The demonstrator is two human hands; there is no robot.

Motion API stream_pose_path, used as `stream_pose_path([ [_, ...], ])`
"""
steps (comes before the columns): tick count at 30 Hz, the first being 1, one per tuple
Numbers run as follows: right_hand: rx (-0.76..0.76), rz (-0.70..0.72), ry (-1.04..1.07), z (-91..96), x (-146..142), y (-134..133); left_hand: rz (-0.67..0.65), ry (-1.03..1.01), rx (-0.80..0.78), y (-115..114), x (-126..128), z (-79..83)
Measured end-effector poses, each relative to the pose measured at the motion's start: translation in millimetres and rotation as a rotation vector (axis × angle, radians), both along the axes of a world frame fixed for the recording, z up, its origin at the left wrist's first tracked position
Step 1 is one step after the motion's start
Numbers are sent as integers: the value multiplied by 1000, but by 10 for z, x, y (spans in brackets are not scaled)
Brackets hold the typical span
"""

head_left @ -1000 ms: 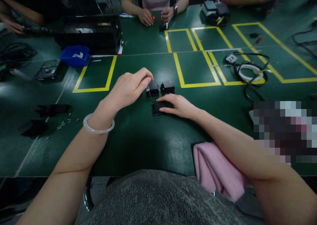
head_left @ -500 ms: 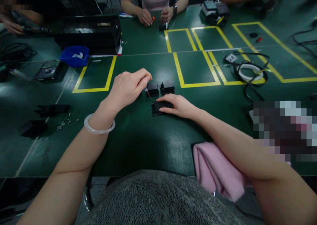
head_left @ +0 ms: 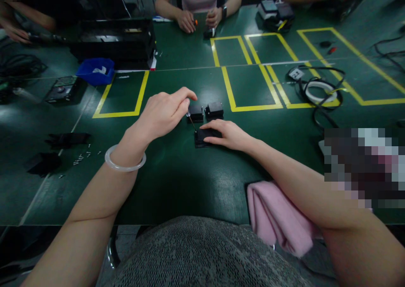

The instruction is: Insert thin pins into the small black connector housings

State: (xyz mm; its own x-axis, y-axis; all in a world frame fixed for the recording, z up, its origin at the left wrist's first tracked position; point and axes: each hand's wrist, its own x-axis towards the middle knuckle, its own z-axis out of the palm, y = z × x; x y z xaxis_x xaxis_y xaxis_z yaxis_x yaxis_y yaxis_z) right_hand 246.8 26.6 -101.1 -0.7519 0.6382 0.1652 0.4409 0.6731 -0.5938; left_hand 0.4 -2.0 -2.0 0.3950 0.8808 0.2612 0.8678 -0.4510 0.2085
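Observation:
In my left hand (head_left: 169,112) is a screwdriver (head_left: 191,120), its handle mostly covered by the fingers. The thin shaft slants down to the left end of a small black plastic part (head_left: 200,140) on the green table. My right hand (head_left: 226,134) grips that part from the right, thumb on the near side and fingers over the top. Just beyond it stand two similar black blocks, a left one (head_left: 195,113) and a right one (head_left: 214,110), with small shiny bits on them.
Loose screws (head_left: 80,157) lie at the left by black parts (head_left: 42,164). A blue bin (head_left: 95,71) stands before a long black box (head_left: 117,42). A coiled cable (head_left: 321,91) lies at the right, a pink cloth (head_left: 275,215) over the near edge. Other people sit across the table.
The index finger of my left hand has straightened out past the screwdriver handle, while thumb and other fingers keep hold of it. My right hand and the black part stay in place.

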Motion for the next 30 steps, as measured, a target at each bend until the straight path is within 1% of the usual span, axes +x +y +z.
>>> stream_pose_path([
  [9, 7, 4, 13, -11, 3, 3, 23, -15, 26, 38, 0, -31],
  [18, 16, 8, 16, -6, 5, 4, 10, -17, 53, 27, 2, -50],
  [22, 9, 7, 15, -11, 5, 3, -6, -36, 28, 19, 4, -33],
  [27, 10, 5, 15, -6, 5, 1, -5, -6, -21, 2, 7, 2],
  [30, 10, 6, 18, -8, 5, 1, 1, 5, -13, -2, 5, 2],
])
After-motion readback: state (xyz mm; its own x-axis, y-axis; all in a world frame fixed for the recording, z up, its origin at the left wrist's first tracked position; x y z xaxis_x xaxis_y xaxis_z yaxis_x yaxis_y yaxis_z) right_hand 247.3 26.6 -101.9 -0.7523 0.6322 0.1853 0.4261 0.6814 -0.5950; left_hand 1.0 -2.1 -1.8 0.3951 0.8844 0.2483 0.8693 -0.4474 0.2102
